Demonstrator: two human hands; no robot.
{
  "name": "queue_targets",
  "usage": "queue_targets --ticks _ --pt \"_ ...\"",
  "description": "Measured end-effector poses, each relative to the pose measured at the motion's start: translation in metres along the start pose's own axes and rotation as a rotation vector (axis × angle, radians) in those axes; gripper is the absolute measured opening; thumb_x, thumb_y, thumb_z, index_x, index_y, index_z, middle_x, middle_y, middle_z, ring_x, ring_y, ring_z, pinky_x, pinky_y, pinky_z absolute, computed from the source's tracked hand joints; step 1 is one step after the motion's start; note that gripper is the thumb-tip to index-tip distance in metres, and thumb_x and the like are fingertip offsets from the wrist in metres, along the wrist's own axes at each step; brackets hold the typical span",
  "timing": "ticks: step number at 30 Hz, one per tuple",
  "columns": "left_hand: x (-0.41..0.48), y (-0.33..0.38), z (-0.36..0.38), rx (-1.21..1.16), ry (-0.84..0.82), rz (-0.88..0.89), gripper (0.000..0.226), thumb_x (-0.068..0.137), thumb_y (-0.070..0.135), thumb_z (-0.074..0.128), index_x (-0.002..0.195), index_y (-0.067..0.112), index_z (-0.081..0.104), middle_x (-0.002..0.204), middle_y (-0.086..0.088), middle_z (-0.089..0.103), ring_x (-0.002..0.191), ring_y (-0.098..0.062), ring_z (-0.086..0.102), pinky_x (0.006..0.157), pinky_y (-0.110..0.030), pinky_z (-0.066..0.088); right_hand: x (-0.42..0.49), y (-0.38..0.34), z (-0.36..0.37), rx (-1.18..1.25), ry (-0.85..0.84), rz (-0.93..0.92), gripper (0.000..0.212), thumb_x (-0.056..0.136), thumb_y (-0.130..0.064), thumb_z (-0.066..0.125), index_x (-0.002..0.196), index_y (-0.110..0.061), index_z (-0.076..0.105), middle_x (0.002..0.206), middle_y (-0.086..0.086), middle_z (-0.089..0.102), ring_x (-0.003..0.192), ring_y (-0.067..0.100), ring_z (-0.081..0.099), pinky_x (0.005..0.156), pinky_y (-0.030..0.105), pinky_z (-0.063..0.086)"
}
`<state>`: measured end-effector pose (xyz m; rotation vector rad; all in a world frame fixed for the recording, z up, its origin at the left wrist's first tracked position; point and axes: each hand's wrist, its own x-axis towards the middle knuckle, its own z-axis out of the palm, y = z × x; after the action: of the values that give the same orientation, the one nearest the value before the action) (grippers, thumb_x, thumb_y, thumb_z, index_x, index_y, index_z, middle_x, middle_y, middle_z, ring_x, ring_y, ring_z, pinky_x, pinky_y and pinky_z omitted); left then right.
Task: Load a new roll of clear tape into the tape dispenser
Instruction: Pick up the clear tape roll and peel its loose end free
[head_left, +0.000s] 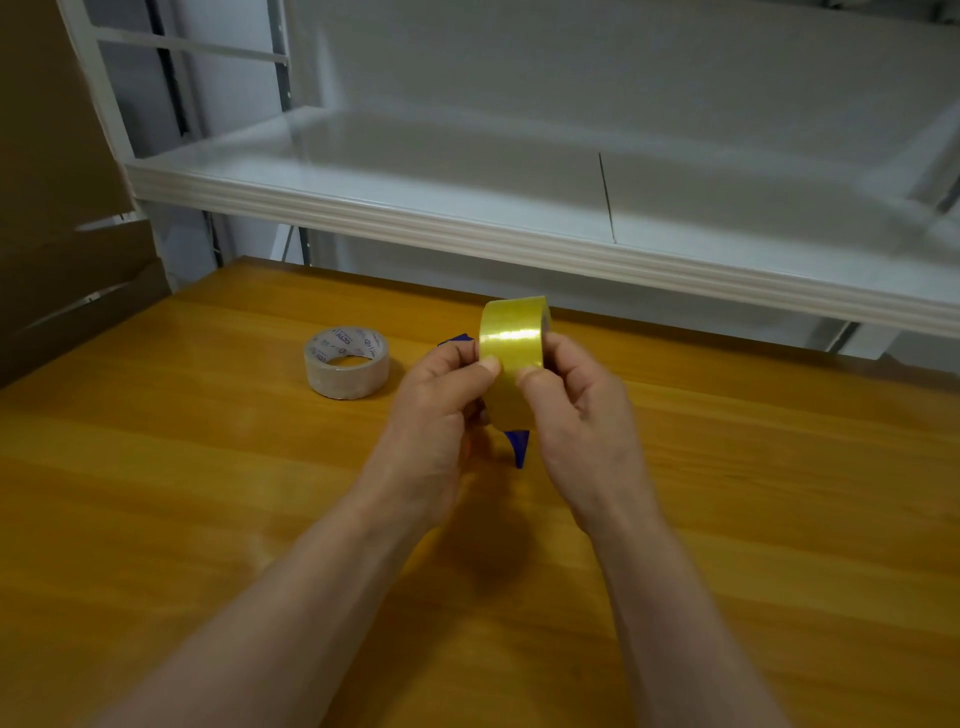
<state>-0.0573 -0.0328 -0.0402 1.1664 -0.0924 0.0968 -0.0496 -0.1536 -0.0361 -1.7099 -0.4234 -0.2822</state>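
A yellow wooden bench (208, 519) runs under a white shelf (467, 218). Left hand (441, 395) and right hand (576, 400) pinch the yellowish tape roll (511, 338) on edge, thumbs on its band, over the blue dispenser (519, 447), mostly hidden beneath. A clear roll (347, 362) lies flat towards the left, clear of both hands.

Spare roll (346, 362) on table (779, 519), left of hands (441, 410)

Light: even, moderately bright, from overhead.
Glare: streak on the glossy yellow tape roll (513, 338).
Shadow: soft, under the forearms, toward 6 o'clock.
Blur: slight softness; edges bowed.
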Motion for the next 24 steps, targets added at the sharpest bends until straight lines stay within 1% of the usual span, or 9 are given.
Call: queue_targets --ticks 2,5,10,14,17,19,21,22,24 --pt "0.001 0.002 -0.002 -0.053 0.012 -0.024 0.016 0.092 0.015 0.056 0.097 0.006 0.068 0.090 -0.020 0.061 0.085 -0.033 0.051 0.073 -0.043 0.043 0.001 0.002 0.001 -0.044 -0.031 -0.005 0.024 0.094 -0.029 0.052 0.108 -0.027 0.071 0.108 0.009 0.069 0.091 0.027 0.070 0.072 0.053 0.060" --pt "0.003 0.003 -0.004 -0.094 0.026 -0.040 0.015 0.096 0.015 0.055 0.090 0.011 0.069 0.078 -0.008 0.066 0.073 -0.022 0.056 0.068 -0.032 0.044 0.003 0.005 0.001 -0.046 -0.039 -0.010 0.025 0.093 -0.032 0.052 0.108 -0.027 0.071 0.110 0.011 0.069 0.095 0.030 0.070 0.074 0.055 0.059" --pt "0.003 0.001 -0.004 0.007 0.006 0.047 0.029 0.089 0.022 0.068 0.113 0.006 0.067 0.103 -0.017 0.067 0.095 -0.034 0.056 0.086 -0.052 0.045 0.000 0.002 -0.001 0.070 0.014 0.006 0.027 0.095 -0.026 0.051 0.108 -0.023 0.074 0.099 0.013 0.074 0.090 0.036 0.070 0.075 0.061 0.058" --pt "-0.001 -0.001 0.000 0.112 -0.055 0.098 0.029 0.087 0.017 0.065 0.116 0.013 0.063 0.109 -0.010 0.069 0.105 -0.033 0.065 0.087 -0.043 0.055 0.001 0.003 -0.002 0.136 0.060 0.031 0.028 0.093 -0.025 0.052 0.105 -0.019 0.076 0.098 0.018 0.073 0.085 0.039 0.065 0.073 0.046 0.055" --pt "-0.004 -0.003 0.003 0.258 -0.111 0.145 0.038 0.095 -0.001 0.061 0.128 0.016 0.054 0.119 -0.009 0.065 0.107 -0.026 0.065 0.076 -0.026 0.056 0.003 0.004 -0.005 0.213 0.096 0.078 0.026 0.101 -0.016 0.051 0.100 -0.014 0.076 0.094 0.007 0.078 0.086 0.022 0.071 0.075 0.032 0.058" --pt "-0.006 -0.005 0.006 0.374 -0.140 0.182 0.044 0.094 -0.003 0.060 0.131 0.021 0.051 0.121 -0.005 0.063 0.106 -0.015 0.065 0.075 -0.026 0.057 0.004 0.005 -0.006 0.276 0.127 0.120 0.027 0.104 -0.015 0.050 0.102 -0.014 0.076 0.098 0.010 0.078 0.095 0.028 0.074 0.083 0.041 0.062" --pt "-0.007 -0.009 0.008 0.471 -0.125 0.226 0.038 0.095 0.004 0.063 0.127 0.023 0.054 0.120 -0.002 0.064 0.107 -0.012 0.065 0.087 -0.032 0.058 0.005 0.006 -0.007 0.323 0.167 0.138 0.026 0.104 -0.021 0.052 0.105 -0.011 0.076 0.103 0.018 0.077 0.103 0.040 0.071 0.092 0.057 0.058" --pt "-0.007 -0.011 0.009 0.480 -0.109 0.234 0.032 0.096 0.008 0.063 0.123 0.024 0.056 0.117 -0.001 0.066 0.105 -0.013 0.066 0.088 -0.033 0.057 0.006 0.007 -0.007 0.324 0.179 0.135 0.027 0.104 -0.023 0.053 0.105 -0.010 0.076 0.103 0.017 0.077 0.102 0.039 0.072 0.091 0.056 0.059" --pt "-0.007 -0.013 0.009 0.434 -0.082 0.217 0.023 0.097 0.013 0.063 0.117 0.024 0.060 0.108 -0.002 0.069 0.097 -0.016 0.067 0.080 -0.033 0.053 0.005 0.006 -0.008 0.287 0.186 0.115 0.026 0.104 -0.024 0.054 0.099 -0.010 0.075 0.093 0.005 0.078 0.092 0.021 0.075 0.080 0.036 0.061"
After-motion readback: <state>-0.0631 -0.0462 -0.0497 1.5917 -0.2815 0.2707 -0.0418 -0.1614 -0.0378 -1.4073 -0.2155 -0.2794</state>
